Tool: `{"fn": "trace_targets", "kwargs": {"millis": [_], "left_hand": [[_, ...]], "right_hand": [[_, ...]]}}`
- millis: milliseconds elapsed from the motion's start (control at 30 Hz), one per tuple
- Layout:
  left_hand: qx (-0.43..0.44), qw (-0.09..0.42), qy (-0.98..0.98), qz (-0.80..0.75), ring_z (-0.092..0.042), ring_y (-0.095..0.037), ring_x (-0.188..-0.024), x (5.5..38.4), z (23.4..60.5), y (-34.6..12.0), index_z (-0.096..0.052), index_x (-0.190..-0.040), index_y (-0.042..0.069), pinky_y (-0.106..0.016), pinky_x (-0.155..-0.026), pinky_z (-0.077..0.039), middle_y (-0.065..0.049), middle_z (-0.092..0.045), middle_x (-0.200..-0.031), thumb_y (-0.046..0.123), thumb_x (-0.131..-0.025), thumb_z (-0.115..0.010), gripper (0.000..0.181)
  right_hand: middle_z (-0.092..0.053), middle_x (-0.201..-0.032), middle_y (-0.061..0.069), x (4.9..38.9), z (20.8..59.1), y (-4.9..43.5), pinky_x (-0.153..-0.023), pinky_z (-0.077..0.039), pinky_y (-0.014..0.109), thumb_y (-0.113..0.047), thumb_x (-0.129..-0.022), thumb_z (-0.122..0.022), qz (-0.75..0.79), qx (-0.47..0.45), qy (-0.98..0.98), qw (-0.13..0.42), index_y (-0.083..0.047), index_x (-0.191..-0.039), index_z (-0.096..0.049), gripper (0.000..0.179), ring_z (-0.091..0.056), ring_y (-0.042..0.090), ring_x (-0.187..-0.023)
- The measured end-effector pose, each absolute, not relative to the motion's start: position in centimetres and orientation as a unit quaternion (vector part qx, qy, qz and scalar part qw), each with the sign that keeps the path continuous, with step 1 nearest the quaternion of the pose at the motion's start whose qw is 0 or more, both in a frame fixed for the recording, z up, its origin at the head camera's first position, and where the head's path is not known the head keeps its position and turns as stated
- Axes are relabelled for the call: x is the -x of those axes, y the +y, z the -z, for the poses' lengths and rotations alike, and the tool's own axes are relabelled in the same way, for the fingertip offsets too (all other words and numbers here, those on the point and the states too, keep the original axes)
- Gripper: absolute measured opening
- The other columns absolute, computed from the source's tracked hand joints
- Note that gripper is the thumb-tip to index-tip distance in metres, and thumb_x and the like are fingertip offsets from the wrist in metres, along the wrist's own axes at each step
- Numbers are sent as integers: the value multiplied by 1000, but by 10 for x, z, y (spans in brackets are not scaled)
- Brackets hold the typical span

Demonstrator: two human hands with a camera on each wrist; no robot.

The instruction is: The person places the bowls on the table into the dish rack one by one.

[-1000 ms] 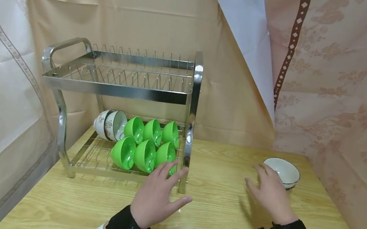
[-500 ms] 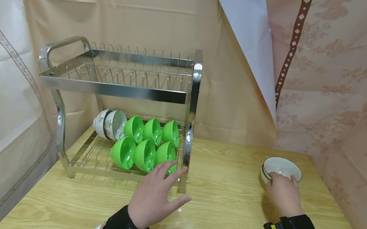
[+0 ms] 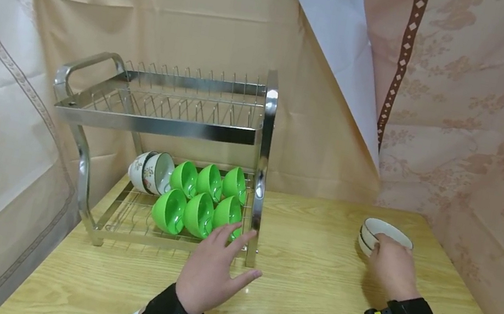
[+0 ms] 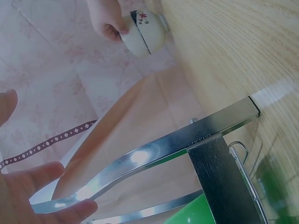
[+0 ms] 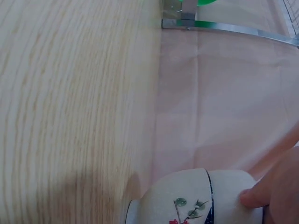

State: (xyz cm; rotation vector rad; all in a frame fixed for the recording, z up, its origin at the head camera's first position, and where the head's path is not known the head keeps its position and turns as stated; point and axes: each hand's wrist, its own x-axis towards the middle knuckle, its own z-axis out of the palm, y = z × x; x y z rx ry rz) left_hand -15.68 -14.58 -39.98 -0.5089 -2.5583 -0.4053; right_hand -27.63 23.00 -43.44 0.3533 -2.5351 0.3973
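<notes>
Two white bowls stand nested at the right of the table. My right hand (image 3: 394,268) pinches the near rim of the upper bowl (image 3: 387,229), thumb on its outside in the right wrist view. The lower bowl (image 4: 152,29) has a dark rim and a red flower pattern, and it rests on the wood. My left hand (image 3: 211,277) hovers with fingers spread and nothing held, before the front right corner of a metal dish rack (image 3: 162,125). Nearest to it are green cups (image 3: 198,215) lying tilted on the lower shelf.
Two floral white bowls (image 3: 159,172) lean together at the left of the lower shelf. The wire upper shelf (image 3: 190,105) holds no dishes. Bare wooden table (image 3: 302,276) lies between rack and right-hand bowls; cloth hangs (image 3: 321,163) behind.
My right hand has moved right onto the bowls and now grips the upper one's rim, which has tilted slightly. My left hand has stayed nearly still.
</notes>
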Motion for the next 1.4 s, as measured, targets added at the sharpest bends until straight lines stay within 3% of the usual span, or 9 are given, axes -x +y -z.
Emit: {"fn": "trace_targets", "kwargs": {"millis": [133,267,367,500,600,700,967,1200,1400], "left_hand": [[187,248,-938,154,-41,-26,-125,156,401,-146,-48,-142,24,-51,-94,-47,-12,-46,-142,67,-84,-57,72],[186,245,-937,164,-41,-27,-124,155,402,-146,-49,-141,24,-51,-92,-49,-12,-46,-141,63,-84,-60,70],[177,225,-940,184,-48,-25,-118,153,401,-146,-49,-141,25,-39,-73,-57,-10,-46,-142,65,-87,-55,68],[166,152,-934,277,-57,-23,-105,153,399,-146,-44,-145,25,-28,-55,-54,-8,-44,-143,67,-91,-46,68],[157,69,-901,397,-55,-24,-109,155,400,-146,-39,-147,23,-38,-74,-56,-9,-44,-143,61,-94,-45,65],[147,-14,-833,533,-51,-27,-116,159,401,-146,-34,-149,19,-50,-92,-50,-16,-42,-143,49,-99,-46,59],[108,-182,-643,736,-53,-41,-111,167,408,-145,-24,-150,0,-49,-91,-51,-34,-32,-143,42,-105,-37,63],[91,-264,-560,780,-57,-37,-105,174,417,-147,-20,-152,6,-43,-90,-53,-35,-41,-132,48,-104,-32,65],[94,-290,-514,802,-53,-37,-110,180,426,-153,-15,-154,13,-39,-91,-52,-37,-34,-135,48,-101,-41,69]], "right_hand": [[-67,-84,30,275,432,233,-64,-47,60,6,-84,-58,-160,-139,-930,299,15,-97,-64,17,-60,44,-72],[-66,-91,31,270,424,230,-71,-45,61,5,-85,-58,-169,-143,-924,312,15,-102,-64,20,-59,46,-81],[-67,-92,30,262,415,219,-74,-45,60,3,-85,-60,-163,-157,-919,322,13,-103,-65,21,-60,45,-84],[-69,-86,24,245,402,191,-72,-47,57,4,-82,-64,-158,-208,-902,345,10,-100,-67,19,-62,39,-79],[-70,-84,19,228,397,167,-72,-47,53,4,-81,-67,-158,-253,-889,347,8,-100,-67,20,-62,34,-78],[-71,-85,13,209,397,143,-74,-48,49,3,-78,-70,-156,-297,-879,337,4,-99,-68,22,-62,28,-78],[-70,-85,2,163,404,95,-73,-49,42,-1,-75,-68,-186,-419,-829,320,-4,-98,-69,23,-60,17,-82],[-69,-88,-3,145,410,78,-77,-50,37,-8,-90,-58,-194,-494,-791,303,-8,-99,-68,14,-58,12,-81],[-69,-88,-5,146,408,75,-75,-51,37,-16,-101,-43,-196,-519,-767,322,-9,-99,-67,26,-57,11,-79]]}}
